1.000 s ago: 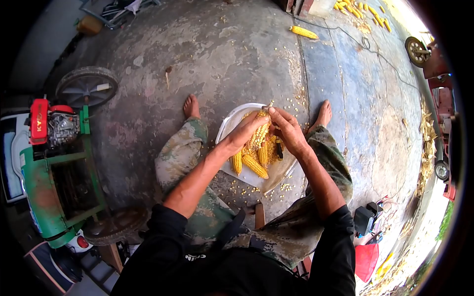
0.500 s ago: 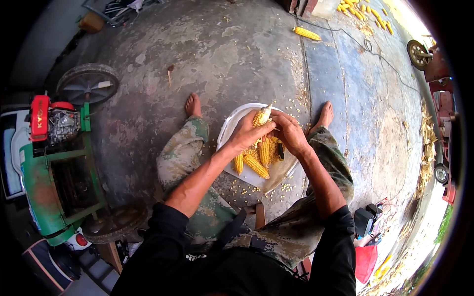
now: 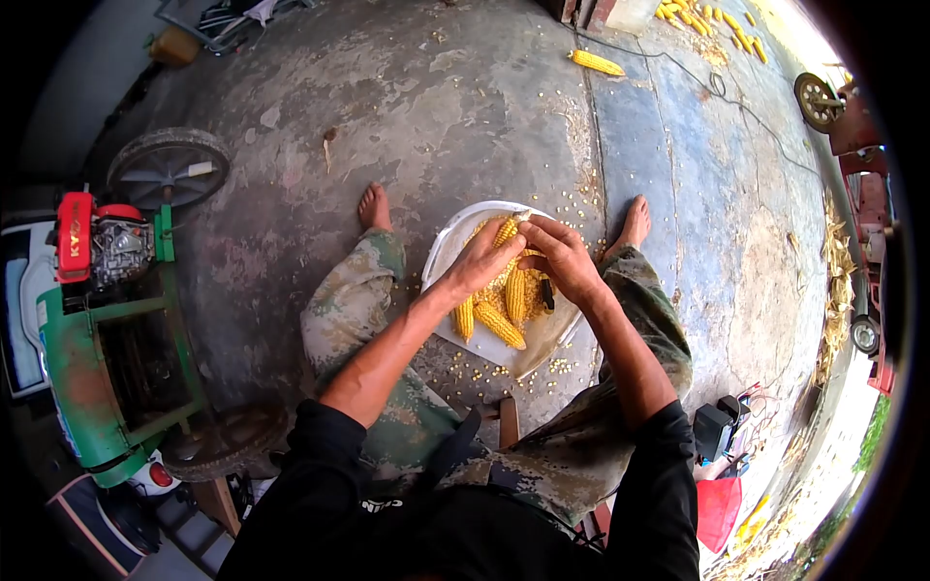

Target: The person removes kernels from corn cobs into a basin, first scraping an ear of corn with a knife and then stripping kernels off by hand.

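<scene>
Between my hands is a yellow ear of corn point(image 3: 507, 231), its pale end pointing up and to the right. My left hand point(image 3: 481, 259) is closed around the ear from the left. The fingers of my right hand point(image 3: 565, 259) close on it from the right, partly hiding it. Both hands are over a white basin point(image 3: 438, 254) on the floor between my feet. Loose kernels lie in the basin with several more ears, one of them a tilted ear point(image 3: 500, 326) near the front. A black-handled object point(image 3: 548, 295) rests by the right hand; its kind cannot be made out.
Kernels point(image 3: 465, 373) are scattered on the concrete floor around the basin. A green machine with a red engine point(image 3: 75, 237) and wheels stands at the left. One ear point(image 3: 596, 63) lies farther off, near a dark cable point(image 3: 717, 85). Black boxes point(image 3: 713, 434) sit at the right.
The ear in my hands has tipped slightly lower, and my right fingers have shifted up over its pale end. The whole view has moved a little.
</scene>
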`<state>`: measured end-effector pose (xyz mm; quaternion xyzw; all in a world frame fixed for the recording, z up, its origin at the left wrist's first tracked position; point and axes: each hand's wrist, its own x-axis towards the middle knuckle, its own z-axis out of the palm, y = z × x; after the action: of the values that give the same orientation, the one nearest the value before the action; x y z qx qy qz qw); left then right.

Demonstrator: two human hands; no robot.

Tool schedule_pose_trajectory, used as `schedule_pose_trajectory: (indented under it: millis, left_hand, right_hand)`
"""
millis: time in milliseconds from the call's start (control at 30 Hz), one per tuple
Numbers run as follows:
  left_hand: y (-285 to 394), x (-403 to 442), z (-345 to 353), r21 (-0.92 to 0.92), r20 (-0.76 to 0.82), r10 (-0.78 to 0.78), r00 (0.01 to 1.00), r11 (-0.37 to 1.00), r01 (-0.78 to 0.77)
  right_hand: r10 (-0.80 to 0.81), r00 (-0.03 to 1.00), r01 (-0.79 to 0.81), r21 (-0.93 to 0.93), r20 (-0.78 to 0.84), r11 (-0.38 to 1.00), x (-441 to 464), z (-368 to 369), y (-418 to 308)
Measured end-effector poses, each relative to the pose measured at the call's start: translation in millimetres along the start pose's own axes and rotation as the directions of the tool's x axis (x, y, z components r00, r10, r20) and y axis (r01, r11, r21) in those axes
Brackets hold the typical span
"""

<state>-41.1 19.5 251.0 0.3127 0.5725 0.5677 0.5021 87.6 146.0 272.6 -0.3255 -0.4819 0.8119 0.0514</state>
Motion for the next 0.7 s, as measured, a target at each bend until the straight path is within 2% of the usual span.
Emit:
schedule_pose_trajectory:
  millis: [33, 100, 167, 233, 267, 300, 367, 433, 467, 500, 533, 567, 633, 700]
  left_hand:
    - [-2.7, -0.5, 1.5, 0.0, 0.0, 0.0, 1.0, 1.0, 0.0]
    - [-5.4, -1.4, 3.6, 0.118, -0.104, -0.03, 0.994, 0.992, 0.043]
    - [-6.5, -4.1, 2.3, 0.115, -0.123, -0.021, 0.992, 0.993, 0.035]
    - [-4.0, -4.4, 3.4, 0.111, -0.14, -0.014, 0.99, 0.993, 0.029]
    - [-3.2, -3.3, 4.7, 0.12, -0.154, -0.062, 0.986, 0.989, 0.081]
    - [-2.4, -2.7, 4.9, 0.129, -0.169, -0.111, 0.979, 0.983, 0.133]
    - [0.4, -1.8, 3.1, 0.175, -0.149, -0.084, 0.985, 0.978, 0.11]
    - [9.1, -2.5, 5.1, 0.217, -0.131, -0.058, 0.99, 0.972, 0.085]
    - [13.2, -3.1, 7.4, 0.066, -0.115, -0.097, 0.989, 0.992, 0.105]
    - [15.8, -3.5, 8.8, -0.086, -0.093, -0.133, 0.987, 0.988, 0.125]
    - [13.3, -1.8, 6.4, -0.086, -0.093, -0.133, 0.987, 0.988, 0.125]
    - [10.0, 1.4, 2.7, -0.084, -0.077, -0.132, 0.988, 0.989, 0.125]
    - [4.8, 2.5, 1.0, -0.083, -0.061, -0.132, 0.989, 0.988, 0.127]
    - [1.3, 1.0, 1.1, -0.071, -0.027, -0.114, 0.993, 0.991, 0.112]
  right_hand:
    - [0.016, 1.0, -0.016, 0.07, 0.011, 0.997, 1.3, -1.2, 3.1]
    - [0.01, 0.999, -0.012, 0.078, 0.037, 0.997, 3.2, -4.1, 7.5]
    - [0.004, 0.998, -0.009, 0.085, 0.061, 0.996, 5.0, -5.6, 11.4]
    - [-0.076, 0.995, 0.082, -0.099, 0.059, 0.992, 6.4, -6.6, 15.5]
    - [-0.076, 0.995, 0.081, -0.098, 0.059, 0.992, 7.9, -9.5, 19.5]
    - [-0.073, 0.995, 0.079, -0.084, 0.075, 0.993, 8.9, -12.2, 21.4]
    - [-0.071, 0.993, 0.078, -0.071, 0.091, 0.994, 11.2, -15.9, 25.4]
    - [-0.027, 0.997, 0.022, 0.079, 0.066, 0.997, 9.4, -12.1, 19.3]
    - [-0.026, 0.997, 0.021, 0.078, 0.068, 0.997, 7.8, -11.2, 15.2]
    - [0.003, 0.999, -0.008, 0.154, 0.035, 0.988, 3.8, -7.2, 5.3]
    - [0.034, 0.999, -0.034, 0.229, 0.004, 0.973, 1.8, -4.3, 0.4]
    - [0.035, 0.999, -0.035, 0.23, 0.003, 0.973, 3.2, -3.6, 1.7]
    - [0.016, 1.0, -0.016, 0.09, 0.001, 0.996, 7.9, -4.1, 7.8]
    - [0.009, 1.0, -0.01, 0.098, 0.011, 0.995, 10.4, -6.7, 15.5]
